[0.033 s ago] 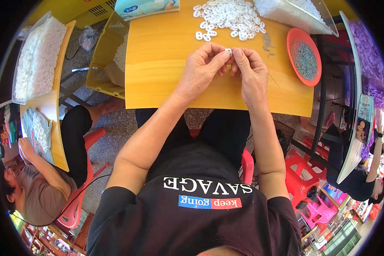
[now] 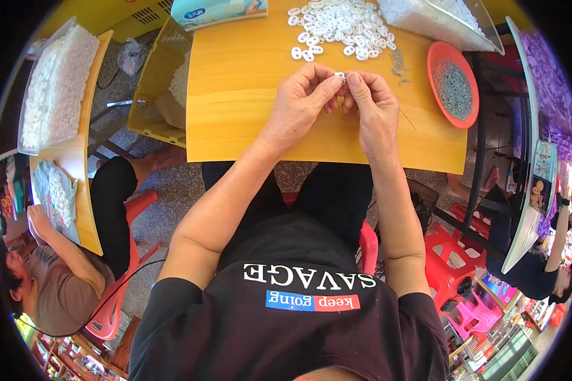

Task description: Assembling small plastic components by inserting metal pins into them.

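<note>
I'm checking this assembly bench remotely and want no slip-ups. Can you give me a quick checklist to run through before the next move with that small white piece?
1. Small white piece pinched between both hands: ok.
2. Left hand and right hand over the yellow table, not past its edge: ok.
3. Pile of white rings within reach: ok.
4. Orange dish of small metal parts stocked: ok.
5. Piece correctly seated: cannot tell, fingers hide it.
</note>
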Tool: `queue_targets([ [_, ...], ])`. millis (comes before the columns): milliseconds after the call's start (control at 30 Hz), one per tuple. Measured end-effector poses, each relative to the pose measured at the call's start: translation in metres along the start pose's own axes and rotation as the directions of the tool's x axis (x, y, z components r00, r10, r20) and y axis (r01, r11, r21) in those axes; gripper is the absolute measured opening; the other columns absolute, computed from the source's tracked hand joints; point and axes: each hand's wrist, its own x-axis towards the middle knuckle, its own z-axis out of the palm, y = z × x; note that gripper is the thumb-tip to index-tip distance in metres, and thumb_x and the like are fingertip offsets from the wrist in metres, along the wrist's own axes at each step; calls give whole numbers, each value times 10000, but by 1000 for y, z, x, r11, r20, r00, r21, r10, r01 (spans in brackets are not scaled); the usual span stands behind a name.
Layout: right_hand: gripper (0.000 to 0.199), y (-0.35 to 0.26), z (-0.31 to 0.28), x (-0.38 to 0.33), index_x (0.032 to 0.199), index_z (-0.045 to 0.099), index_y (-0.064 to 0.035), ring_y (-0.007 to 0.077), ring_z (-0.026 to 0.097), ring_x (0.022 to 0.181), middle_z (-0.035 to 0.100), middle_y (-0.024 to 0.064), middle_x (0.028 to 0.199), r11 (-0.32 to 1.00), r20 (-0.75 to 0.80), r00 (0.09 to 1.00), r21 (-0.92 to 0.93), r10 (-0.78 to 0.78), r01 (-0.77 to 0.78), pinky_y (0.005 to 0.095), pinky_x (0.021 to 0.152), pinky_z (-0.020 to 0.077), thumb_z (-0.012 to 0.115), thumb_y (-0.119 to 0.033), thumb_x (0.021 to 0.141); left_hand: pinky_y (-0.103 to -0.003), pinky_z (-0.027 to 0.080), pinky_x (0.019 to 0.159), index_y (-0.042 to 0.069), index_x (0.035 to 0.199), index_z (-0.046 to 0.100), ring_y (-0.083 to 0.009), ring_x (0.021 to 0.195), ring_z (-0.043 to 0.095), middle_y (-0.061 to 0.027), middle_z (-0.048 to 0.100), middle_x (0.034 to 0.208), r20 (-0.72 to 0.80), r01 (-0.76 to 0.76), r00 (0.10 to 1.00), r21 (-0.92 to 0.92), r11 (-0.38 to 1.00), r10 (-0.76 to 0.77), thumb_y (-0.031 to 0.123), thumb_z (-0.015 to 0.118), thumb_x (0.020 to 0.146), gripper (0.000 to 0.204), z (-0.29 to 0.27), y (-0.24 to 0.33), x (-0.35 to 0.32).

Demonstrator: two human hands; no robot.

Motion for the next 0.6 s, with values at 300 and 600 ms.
queue_targets([
  [300, 102, 10, 3, 2, 921, 648, -4, 39, 528, 625, 638, 6, 743, 975, -24, 987, -161, -160, 154, 184, 558, 426, 647, -106, 919, -206, 457, 586, -3, 913, 589, -65, 649, 547, -32, 634, 767, -32, 29, 999, 72, 997, -27, 127, 595, 944, 133, 2, 2, 0],
  [600, 179, -9, -7, 10, 1012, 666, 15, 65, 579, 660, 658, 30, 802, 985, 64, 997, -164, -44, 54, 200, 610, 484, 667, -130, 907, -211, 460, 600, -1, 924, 598, -71, 658, 558, -37, 637, 781, -28, -11, 1000, 19, 1000, 12, 134, 590, 947, 137, 0, 2, 1],
])
